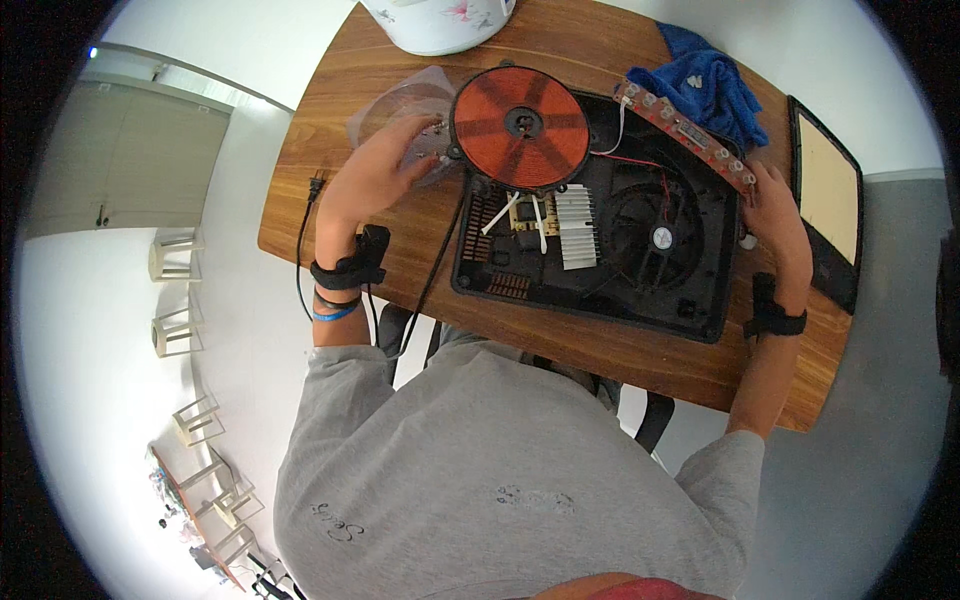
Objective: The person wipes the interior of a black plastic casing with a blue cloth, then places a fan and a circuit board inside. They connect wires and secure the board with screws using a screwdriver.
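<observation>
Across the wooden desk (590,345), the opened black housing (600,285) is set right of the middle, its upper left corner overlapped by the round copper-coloured coil (522,122). Beside the coil, a clear plastic bag (385,105) is reached by the left hand (380,175), held open with thumb and fingers parted. At the lower end of the reddish circuit strip (690,130), the right hand (776,215) is placed; whether the strip is gripped cannot be told, as the fingertips are hidden. The far side is crowded by a white container (440,25) and a crumpled blue cloth (705,95), the latter just behind the strip. The right side is hemmed by a black-framed panel (832,170), and the left by a plug (315,186) whose cord is draped over the edge. Thin wires are stretched from strip to coil and fan (662,237). Along the near edge, a band of wood is left between housing and body; more wood is shown at the left.
</observation>
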The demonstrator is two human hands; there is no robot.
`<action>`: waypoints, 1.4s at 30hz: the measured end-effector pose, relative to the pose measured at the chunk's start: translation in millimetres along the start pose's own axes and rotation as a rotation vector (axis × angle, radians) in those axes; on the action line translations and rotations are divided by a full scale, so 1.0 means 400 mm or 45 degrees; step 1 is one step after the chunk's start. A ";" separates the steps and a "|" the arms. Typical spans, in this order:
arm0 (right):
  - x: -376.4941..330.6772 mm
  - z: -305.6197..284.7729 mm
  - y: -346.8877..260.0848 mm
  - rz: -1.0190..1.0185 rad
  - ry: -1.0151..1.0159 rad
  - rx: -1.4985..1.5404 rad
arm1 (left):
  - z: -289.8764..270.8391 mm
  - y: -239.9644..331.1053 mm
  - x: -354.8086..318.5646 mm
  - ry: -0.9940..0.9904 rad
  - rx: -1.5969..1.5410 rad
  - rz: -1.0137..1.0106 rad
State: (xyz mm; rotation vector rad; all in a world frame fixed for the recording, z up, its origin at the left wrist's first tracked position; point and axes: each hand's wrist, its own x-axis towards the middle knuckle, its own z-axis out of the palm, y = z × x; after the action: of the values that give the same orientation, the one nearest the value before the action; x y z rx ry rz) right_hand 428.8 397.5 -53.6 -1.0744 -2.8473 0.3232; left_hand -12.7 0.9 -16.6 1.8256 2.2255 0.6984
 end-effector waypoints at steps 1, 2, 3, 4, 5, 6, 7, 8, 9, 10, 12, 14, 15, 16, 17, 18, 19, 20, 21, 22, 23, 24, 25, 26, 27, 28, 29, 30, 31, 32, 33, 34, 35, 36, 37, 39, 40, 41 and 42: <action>0.001 0.003 0.001 0.000 0.001 -0.005 | 0.003 -0.008 -0.005 -0.063 0.029 -0.070; 0.001 0.005 0.001 0.001 0.002 -0.010 | 0.006 -0.017 -0.009 -0.126 0.057 -0.140; 0.001 0.008 0.001 0.003 0.003 -0.015 | 0.007 -0.025 -0.011 -0.189 0.085 -0.209; 0.002 0.010 0.005 0.014 -0.007 -0.016 | 0.005 -0.033 -0.011 -0.240 0.113 -0.201; 0.003 0.011 0.010 0.025 -0.017 -0.016 | 0.002 -0.044 -0.010 -0.291 0.140 -0.193; 0.005 0.012 0.014 0.038 -0.028 -0.017 | -0.001 -0.055 -0.008 -0.342 0.168 -0.184; 0.006 0.014 0.019 0.011 -0.013 -0.018 | -0.002 -0.069 -0.008 -0.337 0.155 -0.179; 0.006 0.016 0.022 -0.015 0.002 -0.020 | -0.003 -0.085 -0.005 -0.333 0.143 -0.174; 0.005 0.019 0.026 -0.041 0.016 -0.020 | -0.004 -0.098 -0.001 -0.329 0.131 -0.169; 0.004 0.015 0.018 -0.034 0.015 -0.009 | -0.005 -0.108 0.005 -0.319 0.176 -0.141; 0.003 0.007 0.001 -0.019 0.012 0.016 | -0.005 -0.121 0.010 -0.299 0.268 -0.085; 0.002 0.015 0.017 -0.018 0.032 0.017 | -0.011 -0.077 0.035 -0.254 0.242 -0.153; 0.001 0.020 0.025 -0.018 0.040 0.017 | -0.010 -0.063 0.042 -0.232 0.227 -0.188; 0.000 0.015 0.016 -0.014 0.031 0.020 | -0.009 -0.068 0.039 -0.221 0.215 -0.188; -0.003 0.008 0.005 -0.011 0.023 0.022 | -0.006 -0.077 0.039 -0.211 0.202 -0.189; -0.003 0.004 -0.002 -0.008 0.014 0.025 | -0.005 -0.083 0.037 -0.200 0.190 -0.189; -0.003 0.007 0.006 -0.010 0.013 0.011 | -0.006 -0.083 0.042 -0.227 0.138 -0.220; 0.000 0.011 0.019 -0.012 0.011 -0.003 | -0.008 -0.081 0.048 -0.254 0.086 -0.250; 0.001 0.014 0.028 -0.015 0.010 -0.017 | -0.009 -0.082 0.053 -0.280 0.034 -0.281; 0.002 0.013 0.021 0.014 -0.009 -0.016 | -0.004 -0.098 0.050 -0.270 0.013 -0.260; 0.005 0.009 0.014 0.042 -0.027 -0.016 | 0.004 -0.123 0.044 -0.261 -0.008 -0.238; 0.006 0.008 0.008 0.071 -0.046 -0.016 | 0.008 -0.141 0.036 -0.251 -0.029 -0.217; 0.005 0.012 0.017 0.040 -0.039 -0.012 | 0.007 -0.144 0.034 -0.217 -0.046 -0.217; 0.006 0.015 0.030 0.009 -0.031 -0.009 | 0.008 -0.145 0.029 -0.184 -0.063 -0.217; 0.005 0.019 0.040 -0.022 -0.024 -0.005 | 0.008 -0.143 0.025 -0.151 -0.080 -0.217; 0.002 0.012 0.025 -0.012 -0.017 0.024 | 0.001 -0.135 0.020 -0.183 -0.079 -0.242; -0.004 0.001 0.006 -0.001 -0.011 0.053 | -0.011 -0.121 0.017 -0.216 -0.077 -0.268; -0.006 -0.004 -0.007 0.009 -0.004 0.081 | -0.018 -0.116 0.015 -0.249 -0.075 -0.294; -0.005 -0.004 -0.003 0.001 -0.012 0.063 | -0.018 -0.122 0.015 -0.288 -0.046 -0.300; -0.003 -0.003 0.003 -0.008 -0.020 0.044 | -0.019 -0.132 0.018 -0.328 -0.018 -0.307; -0.001 -0.003 0.006 -0.016 -0.028 0.026 | -0.020 -0.138 0.019 -0.368 0.012 -0.313; 0.000 -0.004 0.005 0.009 -0.038 0.015 | -0.018 -0.137 0.022 -0.367 0.020 -0.321; 0.002 -0.005 0.004 0.034 -0.047 0.004 | -0.019 -0.134 0.025 -0.365 0.029 -0.328; 0.004 -0.006 0.003 0.060 -0.056 -0.007 | -0.017 -0.134 0.029 -0.364 0.038 -0.336; 0.006 -0.005 0.003 0.069 -0.064 -0.001 | -0.013 -0.141 0.027 -0.338 0.045 -0.325; 0.011 -0.003 0.003 0.087 -0.079 0.012 | -0.002 -0.161 0.021 -0.284 0.059 -0.304; 0.013 -0.003 0.005 0.067 -0.066 0.016 | -0.002 -0.162 0.023 -0.286 0.037 -0.288; 0.016 -0.002 0.007 0.047 -0.053 0.020 | -0.005 -0.162 0.024 -0.287 0.016 -0.273; 0.019 -0.002 0.010 0.026 -0.040 0.025 | -0.009 -0.160 0.024 -0.288 -0.005 -0.258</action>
State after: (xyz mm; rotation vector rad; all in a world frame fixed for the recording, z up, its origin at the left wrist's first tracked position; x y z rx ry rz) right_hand 425.9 405.7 -53.8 -1.1053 -2.8560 0.3715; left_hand -72.4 0.7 -41.4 1.5600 2.2143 0.4350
